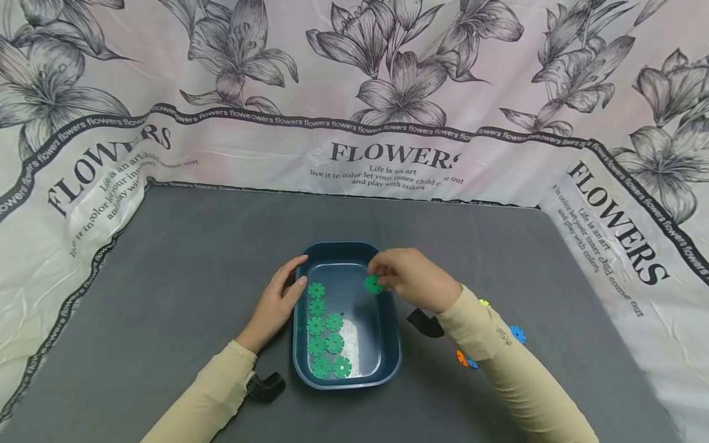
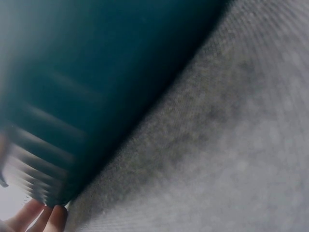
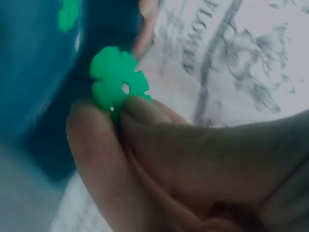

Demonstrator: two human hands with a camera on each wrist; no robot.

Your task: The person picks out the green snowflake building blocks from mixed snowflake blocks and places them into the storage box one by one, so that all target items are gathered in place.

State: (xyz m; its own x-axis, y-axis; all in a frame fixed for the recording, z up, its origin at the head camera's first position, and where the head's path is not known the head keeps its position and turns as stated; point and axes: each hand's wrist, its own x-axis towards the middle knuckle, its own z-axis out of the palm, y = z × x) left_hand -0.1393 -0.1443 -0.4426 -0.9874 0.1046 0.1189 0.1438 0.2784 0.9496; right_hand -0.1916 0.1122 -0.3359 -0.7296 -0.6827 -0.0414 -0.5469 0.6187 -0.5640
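My right hand (image 1: 412, 278) pinches a green notched plastic disc (image 3: 113, 77) between thumb and fingertips, above the right side of the dark blue tray (image 1: 360, 381). The disc is flower-shaped, with a small hole in its middle. My left hand (image 1: 276, 303) rests against the tray's left rim, its thumb and fingers spread and fairly straight. In the left wrist view, several fingertips (image 2: 57, 217) touch the far end of the tray's outer wall. Inside the tray, several green discs (image 1: 316, 325) lie flat along the left side in two uneven columns.
Partly hidden by my right forearm, a blue disc (image 1: 517, 334), an orange disc (image 1: 462, 358) and a bit of yellow (image 1: 484, 303) lie on the grey tabletop (image 1: 210, 246). Flower-printed cloth (image 1: 388, 154) walls the table's back and sides. Dark wrist bands show at both wrists.
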